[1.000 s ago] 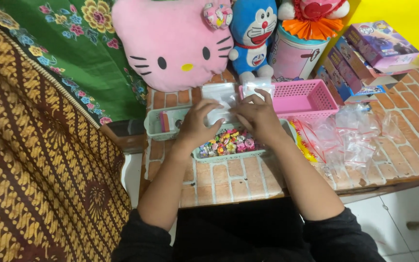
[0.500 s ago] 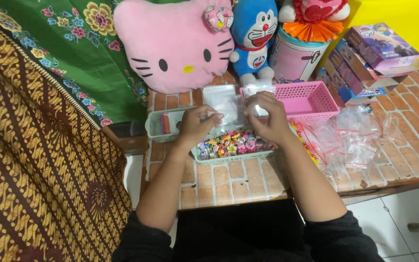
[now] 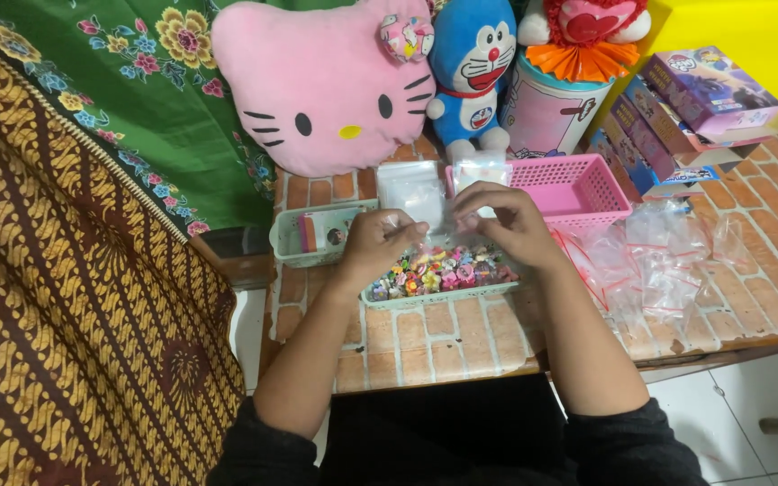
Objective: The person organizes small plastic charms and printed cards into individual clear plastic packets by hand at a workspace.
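My left hand [image 3: 378, 245] and my right hand [image 3: 506, 225] meet over a pale green tray [image 3: 434, 296] filled with several small colourful trinkets [image 3: 443, 271]. Both hands pinch a small clear plastic bag [image 3: 432, 227] held between them just above the tray. Whether anything is inside the bag cannot be made out. More small clear bags [image 3: 411, 187] lie flat on the table just behind my hands.
A pink basket [image 3: 571, 186] sits behind my right hand, a green basket [image 3: 292, 247] with cards to the left. Loose clear bags [image 3: 668, 261] lie at right. Plush toys [image 3: 335, 85], a round tin [image 3: 547, 112] and boxes [image 3: 677, 117] line the back. Patterned cloth [image 3: 65, 297] hangs at left.
Both hands have drawn slightly back toward me and lifted the clear bag above the tray; the fingers have shifted on it.
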